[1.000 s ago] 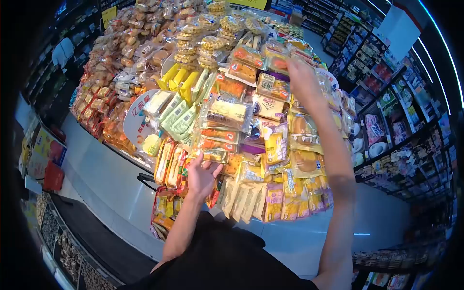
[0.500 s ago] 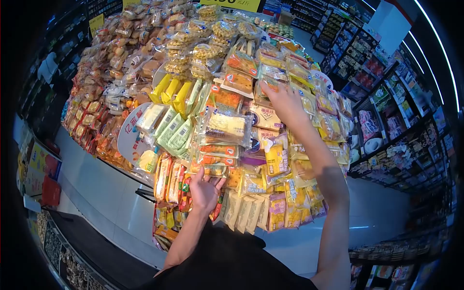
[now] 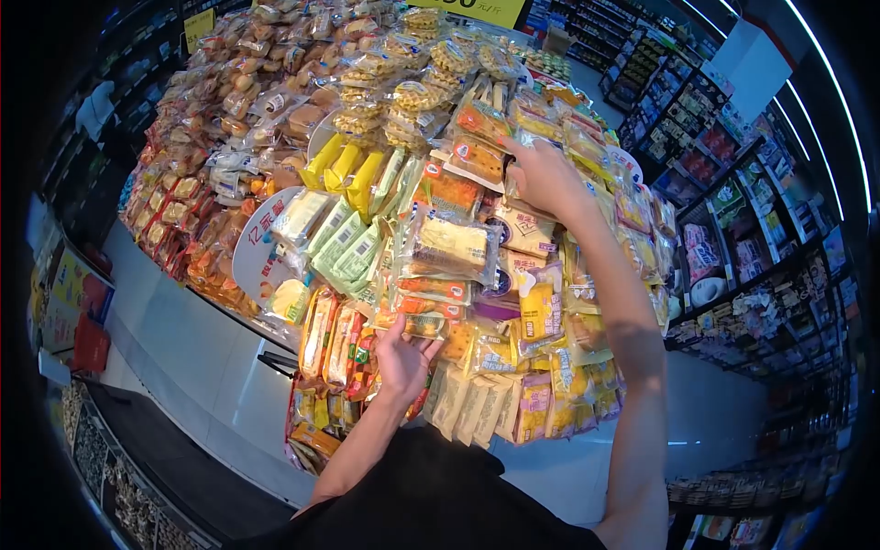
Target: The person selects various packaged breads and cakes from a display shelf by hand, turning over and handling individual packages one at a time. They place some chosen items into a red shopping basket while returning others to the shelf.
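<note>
A large heap of wrapped breads and cakes fills the display. My left hand (image 3: 403, 365) is at its near edge, fingers spread against the lowest pack (image 3: 423, 324) of a stack of orange-and-green packs. On top of that stack lies a clear-wrapped pale cake (image 3: 451, 243). My right hand (image 3: 541, 174) reaches over the far part of the heap, beside a clear-wrapped orange-brown cake (image 3: 478, 158); its fingertips point at the packs there, and whether they grip one is unclear. Yellow packs (image 3: 344, 170) and green packs (image 3: 348, 247) lie left of the stack.
A white round sign (image 3: 261, 240) stands at the heap's left side. Dark store shelves (image 3: 742, 211) run along the right. A red box (image 3: 90, 344) is at the far left, and a person (image 3: 94, 112) stands at the upper left.
The view has shifted, so the heap appears farther right. My right hand has moved a little relative to the packs, towards the orange-brown cake. My left hand remains at the stack's near end.
</note>
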`<act>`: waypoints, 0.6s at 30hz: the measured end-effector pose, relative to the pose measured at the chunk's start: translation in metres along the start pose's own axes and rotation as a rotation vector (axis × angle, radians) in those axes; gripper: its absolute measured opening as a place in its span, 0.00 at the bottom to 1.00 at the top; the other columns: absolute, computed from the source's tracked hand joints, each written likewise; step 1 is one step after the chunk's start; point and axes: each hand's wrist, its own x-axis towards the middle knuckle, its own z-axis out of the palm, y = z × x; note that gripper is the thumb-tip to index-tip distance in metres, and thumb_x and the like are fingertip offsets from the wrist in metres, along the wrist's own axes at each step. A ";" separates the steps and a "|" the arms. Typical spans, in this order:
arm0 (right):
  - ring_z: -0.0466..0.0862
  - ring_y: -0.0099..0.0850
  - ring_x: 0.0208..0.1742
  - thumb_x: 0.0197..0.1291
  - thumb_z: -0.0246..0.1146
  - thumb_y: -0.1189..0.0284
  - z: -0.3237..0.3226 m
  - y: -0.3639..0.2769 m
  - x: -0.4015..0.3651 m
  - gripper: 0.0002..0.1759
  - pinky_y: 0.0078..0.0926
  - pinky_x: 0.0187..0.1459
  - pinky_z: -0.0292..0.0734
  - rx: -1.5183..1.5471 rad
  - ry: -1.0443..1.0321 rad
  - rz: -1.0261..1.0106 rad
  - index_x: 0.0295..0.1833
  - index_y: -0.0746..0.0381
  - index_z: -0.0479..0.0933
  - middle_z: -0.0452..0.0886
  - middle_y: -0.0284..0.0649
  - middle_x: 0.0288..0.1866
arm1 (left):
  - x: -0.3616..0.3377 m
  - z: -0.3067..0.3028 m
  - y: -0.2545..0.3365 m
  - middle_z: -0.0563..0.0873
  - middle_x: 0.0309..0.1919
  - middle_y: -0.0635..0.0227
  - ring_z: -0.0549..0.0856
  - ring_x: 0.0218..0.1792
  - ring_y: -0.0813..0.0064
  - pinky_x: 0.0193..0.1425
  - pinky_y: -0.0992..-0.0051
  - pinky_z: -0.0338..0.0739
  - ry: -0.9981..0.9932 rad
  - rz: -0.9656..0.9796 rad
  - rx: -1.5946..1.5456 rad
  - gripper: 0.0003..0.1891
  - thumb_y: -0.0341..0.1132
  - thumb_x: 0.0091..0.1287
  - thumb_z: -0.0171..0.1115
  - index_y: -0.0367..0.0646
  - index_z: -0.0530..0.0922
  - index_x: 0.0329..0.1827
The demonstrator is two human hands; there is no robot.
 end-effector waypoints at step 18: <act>0.63 0.58 0.77 0.64 0.67 0.52 0.023 -0.062 -0.073 0.46 0.46 0.75 0.62 0.220 -0.377 -0.423 0.79 0.62 0.57 0.63 0.65 0.75 | 0.001 0.000 0.000 0.76 0.59 0.61 0.78 0.59 0.62 0.64 0.59 0.75 0.028 -0.018 -0.015 0.26 0.51 0.72 0.59 0.44 0.69 0.65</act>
